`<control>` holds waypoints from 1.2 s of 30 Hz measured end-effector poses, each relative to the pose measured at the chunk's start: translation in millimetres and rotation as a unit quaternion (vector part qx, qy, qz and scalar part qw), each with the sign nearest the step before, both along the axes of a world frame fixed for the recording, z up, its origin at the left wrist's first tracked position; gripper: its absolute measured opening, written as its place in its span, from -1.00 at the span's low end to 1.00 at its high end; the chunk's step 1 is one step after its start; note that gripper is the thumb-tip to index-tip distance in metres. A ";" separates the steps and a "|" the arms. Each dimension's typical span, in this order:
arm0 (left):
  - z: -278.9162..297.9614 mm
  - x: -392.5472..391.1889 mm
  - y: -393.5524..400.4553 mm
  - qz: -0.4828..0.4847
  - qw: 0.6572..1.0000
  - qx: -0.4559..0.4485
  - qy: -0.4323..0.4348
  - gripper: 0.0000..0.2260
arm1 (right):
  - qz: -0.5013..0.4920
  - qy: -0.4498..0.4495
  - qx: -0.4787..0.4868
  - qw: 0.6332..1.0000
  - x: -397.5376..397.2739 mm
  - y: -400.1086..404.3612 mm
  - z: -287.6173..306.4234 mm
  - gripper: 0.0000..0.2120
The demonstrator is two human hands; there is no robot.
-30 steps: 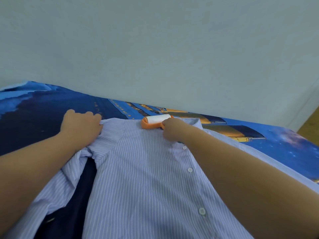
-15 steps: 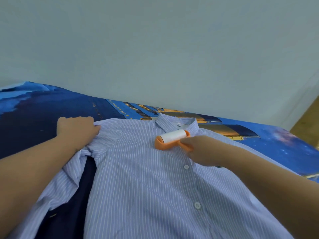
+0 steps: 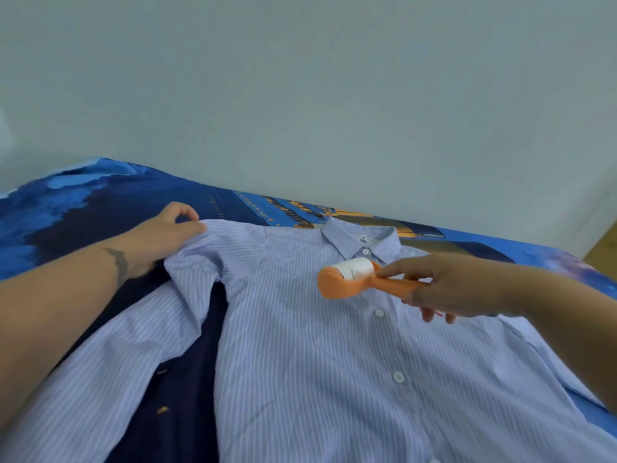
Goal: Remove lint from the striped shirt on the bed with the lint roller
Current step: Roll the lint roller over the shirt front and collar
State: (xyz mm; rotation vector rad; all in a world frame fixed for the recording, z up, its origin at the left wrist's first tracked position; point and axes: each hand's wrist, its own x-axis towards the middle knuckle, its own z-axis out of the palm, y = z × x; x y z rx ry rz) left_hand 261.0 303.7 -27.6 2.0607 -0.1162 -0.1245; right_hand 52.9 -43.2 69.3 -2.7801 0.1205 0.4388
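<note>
Striped shirt [image 3: 334, 362] is lying flat on bed [image 3: 100, 208]. Lint roller [image 3: 350, 277] is being gripped by right hand [image 3: 447, 285] at upper chest; shoulder is being pinned by left hand [image 3: 167, 232], fingers pinching fabric. Most of front is judged unrolled.

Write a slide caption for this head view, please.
Right hand runs lint roller over striped shirt; left hand pins its shoulder.

Plain room with a bed against a pale wall

A bare, pale grey-green wall [image 3: 300, 95] fills the far side, evenly lit. The bed [image 3: 83, 208] wears a dark blue printed cover with gold-lit shapes. A sliver of wooden floor [image 3: 606, 247] shows far right.
</note>
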 end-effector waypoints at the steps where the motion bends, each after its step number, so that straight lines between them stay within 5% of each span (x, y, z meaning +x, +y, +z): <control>1: -1.1 -5.6 1.2 -0.015 1.000 -0.013 0.001 -0.91 | 0.014 0.004 0.000 1.000 -0.3 9.8 -2.1 -0.58; 4: -5.0 -18.5 2.0 -0.043 0.999 -0.014 -0.020 -0.90 | 0.060 0.005 -0.040 0.997 2.5 38.9 -13.1 -0.56; 8: -16.7 -22.3 -4.6 -0.021 0.981 0.155 -0.119 -0.75 | 0.114 -0.016 -0.111 0.987 16.4 71.9 -29.0 -0.59; 13: -32.4 -25.2 -12.1 -0.020 0.969 0.177 -0.169 -0.60 | 0.116 -0.049 -0.115 0.985 51.3 102.1 -37.6 -0.63; 26: -33.9 -24.6 -12.6 -0.036 0.967 0.207 -0.145 -0.60 | 0.099 -0.111 -0.039 0.988 138.7 154.6 -55.0 -0.66; 36: -32.3 -21.7 -14.1 -0.005 0.975 0.187 -0.117 -0.54 | 0.090 -0.111 -0.020 0.990 117.8 140.9 -56.7 -0.64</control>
